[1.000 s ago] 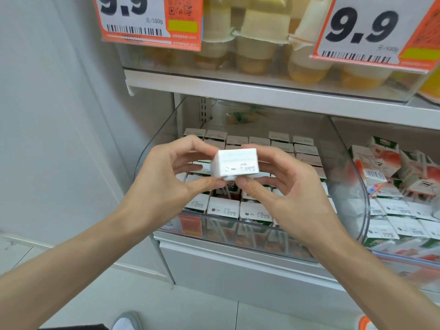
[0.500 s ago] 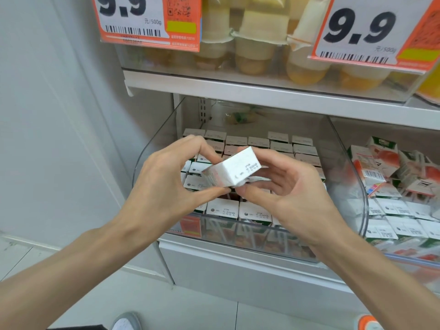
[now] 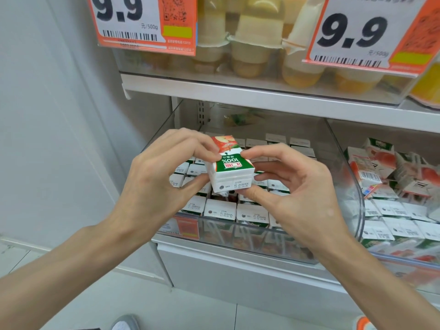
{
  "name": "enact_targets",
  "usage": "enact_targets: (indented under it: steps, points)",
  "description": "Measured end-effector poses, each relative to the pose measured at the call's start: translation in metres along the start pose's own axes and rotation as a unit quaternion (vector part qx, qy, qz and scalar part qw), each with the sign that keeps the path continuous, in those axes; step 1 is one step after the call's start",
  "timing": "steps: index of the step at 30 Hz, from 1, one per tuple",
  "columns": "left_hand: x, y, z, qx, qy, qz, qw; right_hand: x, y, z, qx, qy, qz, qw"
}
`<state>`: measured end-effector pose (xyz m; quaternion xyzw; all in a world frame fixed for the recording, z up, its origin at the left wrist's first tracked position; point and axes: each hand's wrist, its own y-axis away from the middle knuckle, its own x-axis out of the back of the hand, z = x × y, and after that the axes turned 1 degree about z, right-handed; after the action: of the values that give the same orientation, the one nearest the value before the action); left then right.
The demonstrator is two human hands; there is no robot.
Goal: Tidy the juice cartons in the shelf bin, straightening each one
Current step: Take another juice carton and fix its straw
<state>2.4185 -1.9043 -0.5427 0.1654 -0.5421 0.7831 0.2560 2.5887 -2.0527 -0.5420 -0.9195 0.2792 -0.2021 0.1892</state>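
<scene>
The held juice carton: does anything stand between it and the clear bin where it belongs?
Nothing visible does. The left hand and right hand hold the juice carton over the open bin, above its standing cartons.

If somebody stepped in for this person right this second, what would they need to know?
Left hand: pinches the juice carton on one side.
Right hand: pinches its other side.
The carton is tilted, above the clear bin, out of the rows.
Done: cartons in the bin stand in neat rows.
Left: set this one back upright among them.
</scene>
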Motion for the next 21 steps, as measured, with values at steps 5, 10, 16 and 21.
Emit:
enact_targets:
  steps: [5, 10, 16, 21]
  points:
    - [-0.0002, -0.0017, -0.0022, 0.11, 0.101, -0.047, 0.988, 0.0042, -0.0018, 0.0017, -0.031, -0.008, 0.0, 0.999]
    - [-0.0038, -0.0011, 0.0015, 0.248, 0.216, -0.11, 0.938, 0.0026, -0.0014, 0.0024, -0.06, 0.01, 0.004, 0.998]
    - [-0.0004, -0.0034, -0.0002, 0.406, 0.349, -0.151, 0.831, 0.0022, -0.0041, -0.0007, -0.111, -0.072, -0.038, 0.99]
    - [0.0005, -0.0082, 0.0012, 0.498, 0.439, -0.157, 0.731, -0.0004, -0.005, -0.0014, -0.22, -0.139, -0.052, 0.964]
